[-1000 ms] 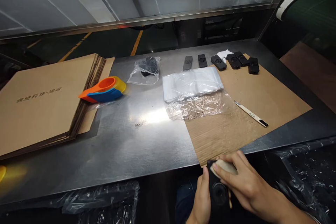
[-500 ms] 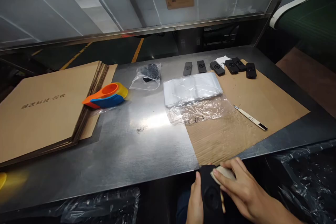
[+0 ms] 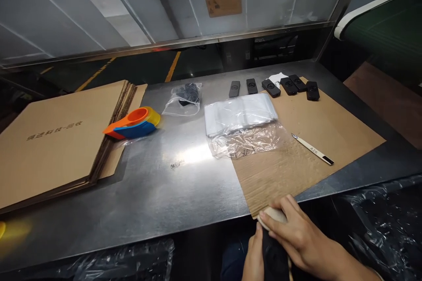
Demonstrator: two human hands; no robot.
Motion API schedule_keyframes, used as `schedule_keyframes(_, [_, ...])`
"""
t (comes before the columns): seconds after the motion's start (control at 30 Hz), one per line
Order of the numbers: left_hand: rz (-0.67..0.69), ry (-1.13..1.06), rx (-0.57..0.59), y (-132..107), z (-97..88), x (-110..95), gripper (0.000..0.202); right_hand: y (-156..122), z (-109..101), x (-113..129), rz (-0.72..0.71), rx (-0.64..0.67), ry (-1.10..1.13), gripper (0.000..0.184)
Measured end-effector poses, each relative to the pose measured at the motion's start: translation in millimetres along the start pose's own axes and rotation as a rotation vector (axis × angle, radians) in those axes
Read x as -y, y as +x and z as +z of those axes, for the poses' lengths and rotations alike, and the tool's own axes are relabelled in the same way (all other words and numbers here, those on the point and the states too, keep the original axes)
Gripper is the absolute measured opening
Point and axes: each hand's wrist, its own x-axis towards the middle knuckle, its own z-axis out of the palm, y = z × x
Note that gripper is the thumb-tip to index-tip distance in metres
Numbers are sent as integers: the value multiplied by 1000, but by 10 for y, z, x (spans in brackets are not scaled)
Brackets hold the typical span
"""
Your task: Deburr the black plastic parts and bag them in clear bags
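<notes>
At the table's front edge my left hand [image 3: 254, 254] is closed round a black rectangular casing [image 3: 274, 258] with a round recess in its face. My right hand [image 3: 298, 237] pinches a folded whitish cloth [image 3: 275, 215] and presses it on the casing's upper end. Part of the casing is hidden beneath the right hand and below the picture's edge. Beyond the hands, on a flat cardboard sheet [image 3: 319, 118], lies a white-handled craft knife [image 3: 313, 149] marked A26.
Several black casings [image 3: 252, 86] stand in a row at the back, by a white crumpled piece [image 3: 276, 79]. A stack of clear bags [image 3: 242, 114] lies mid-table. To the left are a bag with black parts [image 3: 187, 96], a tape dispenser [image 3: 135, 124] and stacked cardboard [image 3: 56, 136].
My right hand has slid the cloth left and up, across to the casing's upper end. The casing and left hand have shifted slightly right and down.
</notes>
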Motion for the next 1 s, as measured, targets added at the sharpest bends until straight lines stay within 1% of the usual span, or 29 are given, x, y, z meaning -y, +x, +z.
schedule_keyframes(0.03, [-11,-8,-8,6,-13,11,59,0,-1,-4,-5,8,11,37])
schedule_keyframes(0.1, [-20,-5,-38,21,-45,35,58,4,-5,-4,2,-18,13,37])
schedule_keyframes(0.2, [16,19,-81,50,-92,66,52,11,-7,23,36,-42,-3,34])
schedule_keyframes(0.27, [7,28,-40,74,-115,70,58,-9,1,37,16,-15,7,36])
schedule_keyframes(0.33, [-31,38,35,96,-122,59,67,-62,19,10,-8,-16,13,40])
schedule_keyframes(0.4, [-68,32,101,105,-105,28,74,-130,41,-73,39,-66,-18,43])
schedule_keyframes(0.47, [-75,-11,147,95,-67,-28,76,-189,52,-185,123,-124,-51,43])
schedule_keyframes(0.53, [-42,-64,176,68,-19,-108,76,-225,44,-271,185,-162,-44,42])
schedule_keyframes(0.6, [7,-99,194,39,25,-197,75,-239,19,-285,205,-188,-12,42])
schedule_keyframes(0.67, [53,-145,208,23,57,-276,73,-242,-8,-216,182,-204,10,42])
schedule_keyframes(0.73, [105,-252,212,25,81,-335,64,-245,-1,-93,118,-171,30,43])
schedule_keyframes(0.8, [134,-370,203,38,105,-370,56,-253,72,32,40,-123,29,42])
schedule_keyframes(0.87, [154,-442,172,52,137,-377,53,-262,221,120,-6,-128,-15,43])
schedule_keyframes(1.0, [260,-414,37,53,208,-336,50,-275,567,170,-31,-312,-141,40])
